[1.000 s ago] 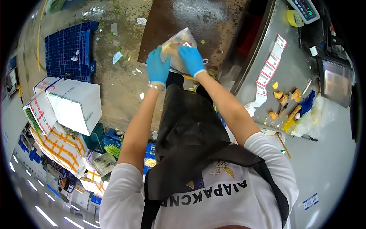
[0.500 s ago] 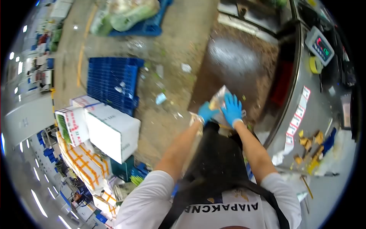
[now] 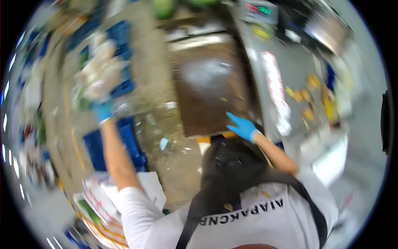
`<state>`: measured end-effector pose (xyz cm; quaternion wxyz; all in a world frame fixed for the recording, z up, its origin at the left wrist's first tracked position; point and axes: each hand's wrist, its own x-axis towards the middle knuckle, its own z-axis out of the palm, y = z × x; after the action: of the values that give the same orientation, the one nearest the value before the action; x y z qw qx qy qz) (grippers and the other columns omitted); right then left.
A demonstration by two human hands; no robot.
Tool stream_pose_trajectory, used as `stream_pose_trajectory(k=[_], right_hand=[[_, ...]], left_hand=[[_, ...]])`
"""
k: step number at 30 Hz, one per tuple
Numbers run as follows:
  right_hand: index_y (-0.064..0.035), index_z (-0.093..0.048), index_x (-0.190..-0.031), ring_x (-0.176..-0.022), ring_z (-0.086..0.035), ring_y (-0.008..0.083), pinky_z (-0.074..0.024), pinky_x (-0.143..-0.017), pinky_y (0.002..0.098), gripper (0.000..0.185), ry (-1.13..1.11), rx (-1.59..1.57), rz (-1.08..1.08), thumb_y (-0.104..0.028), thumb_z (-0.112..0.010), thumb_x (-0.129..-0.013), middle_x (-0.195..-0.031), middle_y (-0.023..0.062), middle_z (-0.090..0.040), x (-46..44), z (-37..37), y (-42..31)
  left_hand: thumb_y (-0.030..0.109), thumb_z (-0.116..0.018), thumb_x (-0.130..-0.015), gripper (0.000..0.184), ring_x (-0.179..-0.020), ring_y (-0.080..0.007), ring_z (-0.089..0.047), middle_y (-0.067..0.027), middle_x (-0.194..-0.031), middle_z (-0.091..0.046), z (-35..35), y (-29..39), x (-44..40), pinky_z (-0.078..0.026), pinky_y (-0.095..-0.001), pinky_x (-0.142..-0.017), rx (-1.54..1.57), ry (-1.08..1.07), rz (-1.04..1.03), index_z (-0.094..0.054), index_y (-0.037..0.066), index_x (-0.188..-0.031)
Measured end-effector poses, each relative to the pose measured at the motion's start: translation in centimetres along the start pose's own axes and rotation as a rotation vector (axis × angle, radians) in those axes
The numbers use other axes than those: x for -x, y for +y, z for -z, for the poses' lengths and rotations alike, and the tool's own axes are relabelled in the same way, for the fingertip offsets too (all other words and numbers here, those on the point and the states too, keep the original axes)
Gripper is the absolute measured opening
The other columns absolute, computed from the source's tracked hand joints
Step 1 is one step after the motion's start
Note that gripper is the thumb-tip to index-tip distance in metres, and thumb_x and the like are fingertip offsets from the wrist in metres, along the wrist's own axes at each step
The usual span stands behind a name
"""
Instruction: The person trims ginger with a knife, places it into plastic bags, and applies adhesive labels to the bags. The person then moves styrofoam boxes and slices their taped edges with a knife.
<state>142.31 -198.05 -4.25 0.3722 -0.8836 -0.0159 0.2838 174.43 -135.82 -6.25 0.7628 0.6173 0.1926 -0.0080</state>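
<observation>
**Reaching out at nine o'clock to a blurred heap of pale, clear-plastic-bagged goods [image 3: 99, 72]**

Holds the blue-gloved left hand [image 3: 102, 110] out at nine o'clock, at the heap's lower edge; cannot tell, for blur, how far open or whether gripping a bag. Shows the heap itself at ten o'clock, beside and partly over a slatted blue plastic pallet [image 3: 120, 37]. Poses the blue-gloved right hand [image 3: 242, 126] near centre towards three o'clock, half open with fingers spread, gripping nothing visible, over the near right corner of a wet, dark-brown rectangular sheet [image 3: 203, 114].

Crosses a second blue pallet [image 3: 94, 147] with the left forearm, between body and heap. Blocked in further at seven o'clock by a white box [image 3: 150, 189]. Bounded on the right by a grey metal counter [image 3: 296, 60], bearing a digital scale [image 3: 259, 12] at one o'clock, a red-and-white label strip [image 3: 273, 85] at two, and yellow-brown scraps [image 3: 304, 97] at half past two.
</observation>
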Motion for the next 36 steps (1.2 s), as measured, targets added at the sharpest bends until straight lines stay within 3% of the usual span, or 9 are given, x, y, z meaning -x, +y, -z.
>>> stream_pose_trajectory(k=[4, 5, 8, 12, 15, 16, 22, 26, 36], right_hand=[[-0.01, -0.03, -0.147, -0.12, -0.051, 0.0385, -0.0405, -0.101, 0.0447, 0.069, 0.025, 0.017, -0.022, -0.046, -0.049, -0.092, -0.139, 0.0201, -0.047, 3.0, -3.6, 4.3], [-0.0113, -0.032, -0.146, -0.12, -0.052, 0.0377, -0.0409, -0.101, 0.0445, 0.07, -0.034, -0.029, -0.127, -0.048, -0.052, -0.089, -0.139, 0.0192, -0.047, 3.9, -3.2, 3.9], [-0.0141, -0.044, -0.14, -0.115, -0.055, 0.0383, -0.0428, -0.098, 0.0446, 0.064, -0.009, -0.01, -0.16, -0.048, -0.052, -0.087, -0.132, 0.0176, -0.054, 6.7, -5.7, 7.4], [-0.0082, -0.052, -0.134, -0.119, -0.053, 0.0348, -0.041, -0.101, 0.0411, 0.059, -0.178, -0.182, -0.24, -0.049, -0.049, -0.091, -0.131, 0.0163, -0.056, 13.3, -3.2, 9.9], [-0.0045, -0.063, -0.117, -0.094, -0.065, 0.0311, -0.0502, -0.087, 0.0393, 0.049, 0.051, -0.332, -0.026, -0.044, -0.053, -0.091, -0.108, 0.0144, -0.068, 19.0, -7.9, 20.0], [-0.0036, -0.065, -0.112, -0.079, -0.067, 0.0234, -0.054, -0.073, 0.0353, 0.041, -0.055, -0.674, -0.421, -0.038, -0.055, -0.092, -0.095, 0.0113, -0.069, 20.6, -6.9, 20.4], [-0.0054, -0.066, -0.11, -0.07, -0.066, 0.0204, -0.0522, -0.064, 0.033, 0.036, 0.468, -1.384, -0.671, -0.034, -0.056, -0.091, -0.088, 0.0117, -0.07, 27.8, -10.4, 36.1], [-0.007, -0.069, -0.094, -0.082, -0.065, 0.0342, -0.0506, -0.073, 0.0435, 0.031, 0.555, -0.414, -0.831, -0.034, -0.056, -0.087, -0.09, 0.0177, -0.068, 27.5, -10.4, 43.3], [-0.0112, -0.069, -0.078, -0.088, -0.065, 0.0288, -0.0491, -0.07, 0.0427, 0.013, 0.636, -0.109, -0.6, -0.017, -0.057, -0.082, -0.088, 0.0094, -0.069, 17.4, -6.7, 43.0]], left_hand=[[0.026, -0.054, -0.091, 0.041, -0.124, -0.0412, -0.047, -0.0185, -0.131, -0.055, 4.5, 2.8, -5.7, -0.039, -0.0536, -0.103, 0.667, -0.167, 0.408, -0.055, 0.003, -0.124], [0.025, -0.054, -0.091, 0.025, -0.11, -0.0339, -0.056, -0.0133, -0.117, -0.062, -2.8, 2.1, -0.6, -0.042, -0.0507, -0.1, 0.38, 0.114, 0.289, -0.062, 0.005, -0.105], [0.028, -0.049, -0.098, 0.023, -0.091, -0.021, -0.058, -0.0044, -0.096, -0.066, -6.0, -9.7, -1.5, -0.047, -0.0366, -0.082, 0.168, -0.793, 0.532, -0.066, 0.012, -0.096], [0.025, -0.052, -0.094, 0.025, -0.093, -0.0171, -0.061, -0.0032, -0.1, -0.067, -22.3, -19.6, 13.4, -0.047, -0.0303, -0.08, -0.265, -0.411, 0.404, -0.065, 0.01, -0.11], [0.019, -0.05, -0.095, 0.033, -0.094, -0.0153, -0.064, -0.0062, -0.104, -0.068, -40.2, -15.5, 31.6, -0.047, -0.0265, -0.08, -0.389, -0.64, 0.435, -0.059, 0.001, -0.122], [0.018, -0.052, -0.095, 0.03, -0.084, -0.0149, -0.065, -0.0064, -0.098, -0.068, -43.3, -15.5, 36.3, -0.048, -0.0247, -0.075, -0.418, -0.72, 0.365, -0.063, 0.0, -0.117], [0.021, -0.059, -0.094, 0.021, -0.067, -0.0092, -0.06, -0.0039, -0.081, -0.068, -52.8, -22.4, 50.8, -0.047, -0.0227, -0.063, -0.653, -0.94, 0.408, -0.068, 0.001, -0.094], [0.025, -0.068, -0.088, 0.026, -0.075, -0.0194, -0.061, -0.0127, -0.083, -0.066, -55.8, -28.3, 56.0, -0.049, -0.0321, -0.07, -1.08, -1.22, -0.23, -0.065, 0.0, -0.086], [0.024, -0.075, -0.079, 0.03, -0.077, -0.0307, -0.053, -0.012, -0.079, -0.055, -57.4, -30.7, 58.5, -0.044, -0.0406, -0.071, -1.46, -1.245, -0.522, -0.052, 0.004, -0.081]])
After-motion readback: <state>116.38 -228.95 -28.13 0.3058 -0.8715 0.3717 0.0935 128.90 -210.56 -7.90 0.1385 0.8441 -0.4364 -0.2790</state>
